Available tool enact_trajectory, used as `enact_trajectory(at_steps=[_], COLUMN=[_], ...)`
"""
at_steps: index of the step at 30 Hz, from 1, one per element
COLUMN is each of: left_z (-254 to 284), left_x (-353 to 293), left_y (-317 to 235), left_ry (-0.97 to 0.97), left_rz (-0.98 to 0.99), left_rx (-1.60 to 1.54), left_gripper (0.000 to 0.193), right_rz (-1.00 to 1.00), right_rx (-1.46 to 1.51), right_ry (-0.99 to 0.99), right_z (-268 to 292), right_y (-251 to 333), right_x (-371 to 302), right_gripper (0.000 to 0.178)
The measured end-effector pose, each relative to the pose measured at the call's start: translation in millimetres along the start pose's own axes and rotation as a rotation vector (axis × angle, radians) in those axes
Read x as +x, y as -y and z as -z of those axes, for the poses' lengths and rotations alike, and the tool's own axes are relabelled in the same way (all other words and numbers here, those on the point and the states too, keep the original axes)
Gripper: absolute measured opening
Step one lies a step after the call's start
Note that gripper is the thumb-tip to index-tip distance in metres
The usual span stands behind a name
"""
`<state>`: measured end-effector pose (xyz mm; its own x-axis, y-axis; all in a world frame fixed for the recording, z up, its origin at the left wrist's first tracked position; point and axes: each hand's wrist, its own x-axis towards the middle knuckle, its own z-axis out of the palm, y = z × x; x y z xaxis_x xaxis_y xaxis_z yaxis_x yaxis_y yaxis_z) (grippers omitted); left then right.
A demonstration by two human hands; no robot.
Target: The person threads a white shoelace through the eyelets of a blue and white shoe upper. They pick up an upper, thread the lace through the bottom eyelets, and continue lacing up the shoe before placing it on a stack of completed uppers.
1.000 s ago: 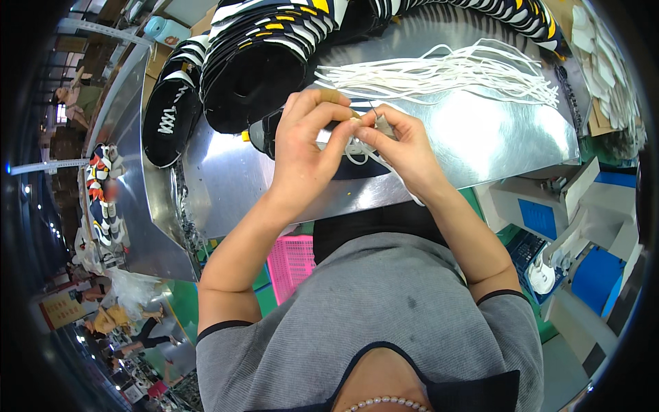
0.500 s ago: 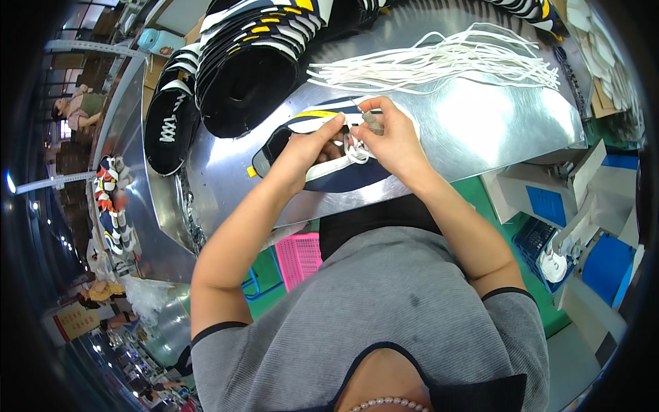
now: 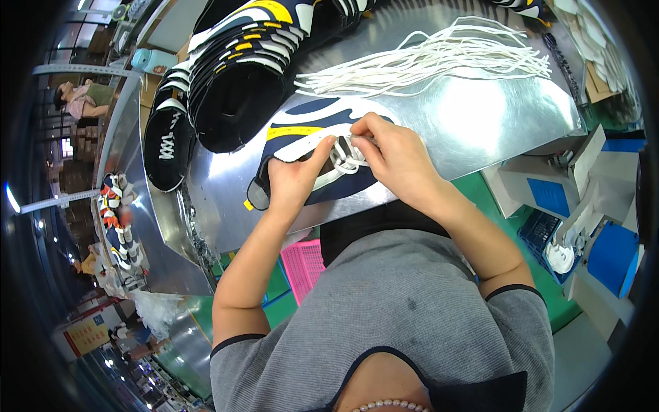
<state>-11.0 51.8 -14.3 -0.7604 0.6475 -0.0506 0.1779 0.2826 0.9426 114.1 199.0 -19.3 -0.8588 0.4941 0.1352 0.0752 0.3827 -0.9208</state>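
Observation:
A navy, white and yellow shoe upper [image 3: 296, 130] lies on the metal table in front of me, its heel end to the left. My left hand [image 3: 296, 177] grips it at the collar, thumb along the lace opening and fingers mostly hidden inside. Across the opening, my right hand [image 3: 398, 154] is closed in a pinch by the eyelets; what sits between its fingertips is too small to make out. A white shoelace [image 3: 348, 163] hangs in loops between the two hands, partly threaded at the eyelets.
Loose white laces [image 3: 425, 69] spread beyond the upper. Stacked shoe uppers [image 3: 240, 86] stand at the far left, beside a laced black upper [image 3: 167, 147]. A pink basket [image 3: 304, 269] is below the table edge; cartons [image 3: 549, 189] and a blue crate [image 3: 539, 237] are at right.
The upper has turned and shifted slightly left. My left hand has moved nearer its collar. The small grey-handled hooked tool seen in my right hand before no longer shows clearly.

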Motion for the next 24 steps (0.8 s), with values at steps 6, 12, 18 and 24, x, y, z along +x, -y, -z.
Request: enact_trajectory(at_steps=[6, 12, 18, 24], left_z=[-4.1, -10.6, -4.5, 10.0], left_x=[-2.3, -19.6, -23.0, -11.7], left_y=[1.7, 2.0, 3.9, 3.3], left_ry=[0.005, 0.027, 0.152, 0.190], left_rz=[-0.036, 0.041, 0.279, 0.354], left_rx=[0.047, 0.082, -0.016, -0.126], left_gripper=[0.027, 0.016, 0.024, 0.020], right_rz=[0.076, 0.096, 0.093, -0.016], right_rx=[-0.147, -0.389, -0.506, -0.151], right_ry=[0.065, 0.145, 0.294, 0.256], right_z=[4.9, -10.4, -25.3, 13.3], right_y=[-6.0, 3.2, -17.2, 10.8], right_x=[4.9, 7.7, 20.7, 39.3], right_gripper=[0.016, 0.030, 0.031, 0.016])
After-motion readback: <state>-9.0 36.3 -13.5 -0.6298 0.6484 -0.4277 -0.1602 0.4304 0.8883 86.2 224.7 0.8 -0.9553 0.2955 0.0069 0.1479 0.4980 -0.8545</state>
